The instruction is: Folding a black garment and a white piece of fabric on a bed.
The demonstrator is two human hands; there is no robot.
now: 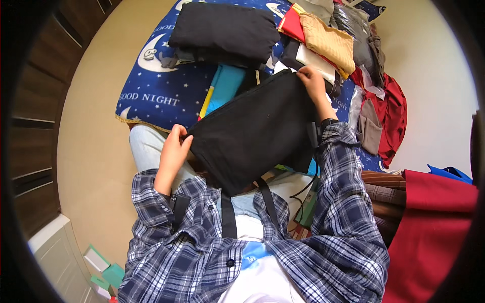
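A black folded garment (252, 131) is stretched flat in front of me over my lap. My left hand (174, 149) pinches its near left corner. My right hand (313, 83) grips its far right corner, close to a pile of clothes. Both forearms wear blue plaid sleeves, and a dark watch sits on my right wrist. Below the garment lies a turquoise and yellow cloth (225, 86), partly covered.
A dark blue blanket with moons and stars (161, 96) covers the surface ahead. On it lie a folded black cloth (225, 30), a tan cloth (331, 43), and red clothes (391, 116). A red fabric (434, 237) sits at right. Small boxes (103, 272) lie on the beige floor.
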